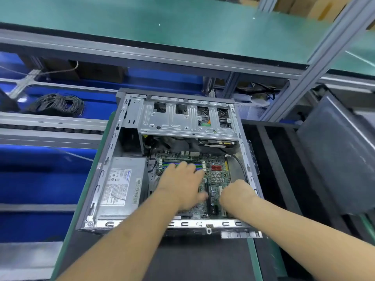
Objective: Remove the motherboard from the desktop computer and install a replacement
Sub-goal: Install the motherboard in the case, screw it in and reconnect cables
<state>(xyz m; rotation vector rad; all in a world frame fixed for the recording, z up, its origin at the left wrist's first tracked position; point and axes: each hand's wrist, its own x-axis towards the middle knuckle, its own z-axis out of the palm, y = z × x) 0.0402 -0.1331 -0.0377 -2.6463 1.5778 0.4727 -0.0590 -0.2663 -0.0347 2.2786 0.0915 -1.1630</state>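
An open desktop case (113, 159) lies on its side on a dark mat. The green motherboard (218, 177) sits flat in its lower right part. My left hand (182, 185) lies on the board with fingers stretched toward the memory slots and the thumb spread to the right. My right hand (236, 192) is at the board's right edge near the case wall, fingers curled downward; what they hold is hidden. A grey power supply (121, 185) fills the case's lower left. The silver drive cage (182, 118) spans the top.
A dark side panel (341, 157) leans at the right. A coil of black cable (58, 104) lies on the blue surface at the left. A green shelf (162, 23) on aluminium posts overhangs the back. Loose black cable (241, 165) runs along the case's right wall.
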